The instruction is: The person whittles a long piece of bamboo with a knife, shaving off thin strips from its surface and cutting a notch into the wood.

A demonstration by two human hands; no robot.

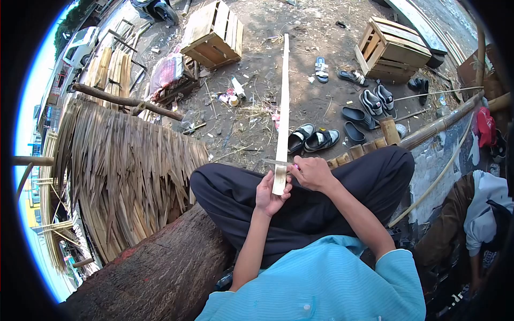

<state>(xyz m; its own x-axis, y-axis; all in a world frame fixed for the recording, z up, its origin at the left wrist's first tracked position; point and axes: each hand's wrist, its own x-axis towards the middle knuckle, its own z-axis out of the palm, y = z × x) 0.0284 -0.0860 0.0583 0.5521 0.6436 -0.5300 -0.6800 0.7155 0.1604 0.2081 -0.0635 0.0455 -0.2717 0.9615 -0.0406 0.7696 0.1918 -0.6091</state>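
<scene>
A long pale bamboo strip (284, 101) stretches away from my lap over the ground. My left hand (271, 196) is closed around its near end from below, with the fingertips showing at the right edge. A knife (276, 162) lies crosswise on the strip just beyond that hand, its thin blade pointing left. My right hand (312, 173) grips the knife's handle, of which only a small pinkish bit shows. Both hands are above my crossed legs in dark trousers (230, 187).
A thick log (160, 267) and a dry leaf thatch panel (118, 155) lie at the left. Wooden crates (214, 35) (393, 48), black shoes (321, 140) and grey clogs (354, 132) are on the littered ground ahead. Another person (476, 214) sits at the right, near a bamboo pole (439, 125).
</scene>
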